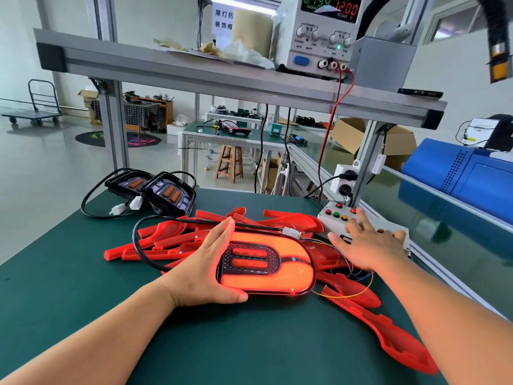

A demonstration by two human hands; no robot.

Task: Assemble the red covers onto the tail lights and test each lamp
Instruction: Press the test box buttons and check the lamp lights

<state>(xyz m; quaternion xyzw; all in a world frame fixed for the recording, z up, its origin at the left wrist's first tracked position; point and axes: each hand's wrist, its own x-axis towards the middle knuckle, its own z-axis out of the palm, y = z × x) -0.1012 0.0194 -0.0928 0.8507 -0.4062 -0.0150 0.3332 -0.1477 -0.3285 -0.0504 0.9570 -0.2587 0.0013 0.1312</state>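
Note:
A tail light with its red cover [266, 262] glows orange-red in the middle of the green mat [83, 273]. My left hand [205, 270] holds its left end, fingers along the far edge and thumb under the near edge. My right hand [363, 243] lies spread over the white button box [338, 218], fingers straight and touching its top. The lamp's black cable ends in a white connector [291, 232] joined to thin coloured wires. Several loose red covers [172, 237] lie piled behind and around the lamp; one [388, 334] lies near right.
Two bare black tail lights [155, 190] with cables sit at the mat's far left. A power supply [319, 29] on the shelf reads 0.194 and 12.00, with red and black leads running down. A blue machine [460, 176] stands to the right.

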